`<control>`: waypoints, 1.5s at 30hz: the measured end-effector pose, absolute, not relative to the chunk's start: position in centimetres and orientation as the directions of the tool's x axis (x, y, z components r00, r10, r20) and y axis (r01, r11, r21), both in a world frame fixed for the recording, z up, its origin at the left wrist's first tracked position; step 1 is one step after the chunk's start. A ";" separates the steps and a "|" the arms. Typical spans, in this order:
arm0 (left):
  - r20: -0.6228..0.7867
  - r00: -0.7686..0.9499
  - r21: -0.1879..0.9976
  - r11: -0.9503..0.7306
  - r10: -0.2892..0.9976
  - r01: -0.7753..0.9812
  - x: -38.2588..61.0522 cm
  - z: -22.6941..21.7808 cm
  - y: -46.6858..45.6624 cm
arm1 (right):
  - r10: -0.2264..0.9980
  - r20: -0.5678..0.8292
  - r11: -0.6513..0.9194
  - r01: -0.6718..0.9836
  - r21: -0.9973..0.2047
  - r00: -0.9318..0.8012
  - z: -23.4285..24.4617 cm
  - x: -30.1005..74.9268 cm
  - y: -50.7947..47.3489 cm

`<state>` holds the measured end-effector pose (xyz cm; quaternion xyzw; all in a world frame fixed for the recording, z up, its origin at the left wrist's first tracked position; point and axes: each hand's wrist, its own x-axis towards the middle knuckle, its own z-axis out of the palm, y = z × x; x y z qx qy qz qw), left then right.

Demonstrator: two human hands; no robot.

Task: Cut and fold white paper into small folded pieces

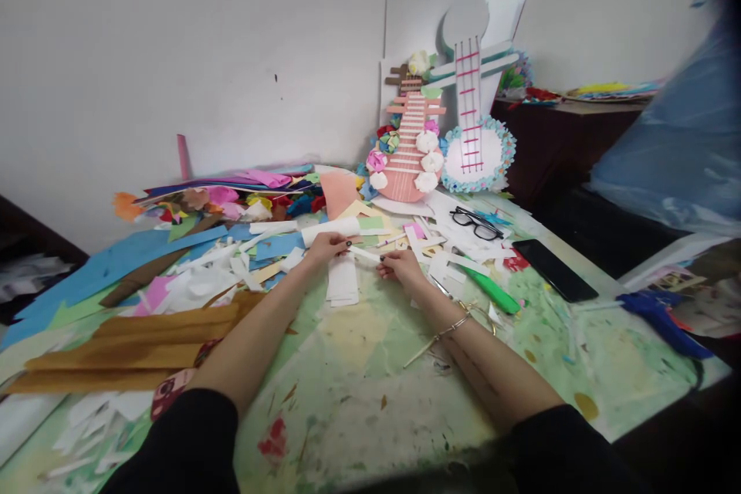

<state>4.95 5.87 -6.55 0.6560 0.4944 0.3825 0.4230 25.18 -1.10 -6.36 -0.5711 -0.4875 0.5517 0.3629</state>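
My left hand [327, 246] and my right hand [400, 265] are stretched out over the middle of a paint-stained table [359, 394]. Both pinch the ends of a narrow white paper strip [364, 254] held between them. Just below the strip lies a small stack of white paper pieces [342, 280]. A thin bracelet [457, 323] sits on my right wrist. Scissors [463, 305] lie partly under that forearm, beside a green-handled tool [492, 292].
Coloured paper sheets [116, 262] and brown card strips [133, 340] pile up at the left. Two paper guitar models [414, 147] lean on the wall at the back. Black glasses [478, 222], a dark phone [554, 270] and a blue glue gun [665, 316] lie to the right.
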 end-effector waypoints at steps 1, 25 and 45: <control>0.073 0.237 0.925 -0.154 0.969 0.347 5.2 -6.7 6.5 | 0.958 -0.277 -0.267 0.134 -0.954 -0.069 -6.5 25.2 -1.1; 0.263 0.239 0.533 -0.348 0.935 0.771 2.9 -5.9 3.8 | 0.995 0.016 -0.002 0.180 -0.984 0.097 -7.0 24.7 -2.7; 0.646 0.533 0.125 -0.764 0.547 0.633 3.9 -4.7 -11.7 | 0.550 0.517 0.834 0.392 -0.389 -0.656 -3.7 24.5 -8.7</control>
